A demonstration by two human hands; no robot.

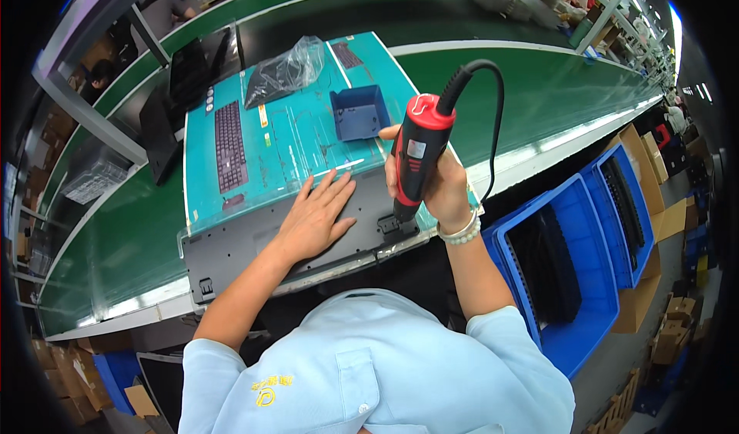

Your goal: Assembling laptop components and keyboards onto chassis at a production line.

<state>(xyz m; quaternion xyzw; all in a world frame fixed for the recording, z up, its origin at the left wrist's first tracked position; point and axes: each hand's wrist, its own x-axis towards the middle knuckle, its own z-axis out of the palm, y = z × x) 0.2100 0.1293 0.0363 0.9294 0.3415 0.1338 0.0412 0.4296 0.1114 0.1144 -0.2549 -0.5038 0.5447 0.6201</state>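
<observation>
A dark grey keyboard (254, 238) lies underside up along the near edge of the bench, with small screw holes and flip-out feet showing. My left hand (317, 215) rests flat on its middle, fingers spread and holding nothing. In my right hand (446, 188) is a red and black corded electric screwdriver (419, 153), gripped upright. Its lower end points at the keyboard's right end, beside a foot; whether the tip touches is hidden. Just beyond that hand, a small dark blue tray (359, 113) sits on the teal work mat (281, 138).
A clear plastic bag with something dark (286, 72) lies at the mat's far side. Printed keyboard pictures (229, 148) show on the mat. Blue crates (593, 295) holding black keyboards (550, 261) stand at my right. The green conveyor line (523, 88) runs behind. A person (160, 20) is at far left.
</observation>
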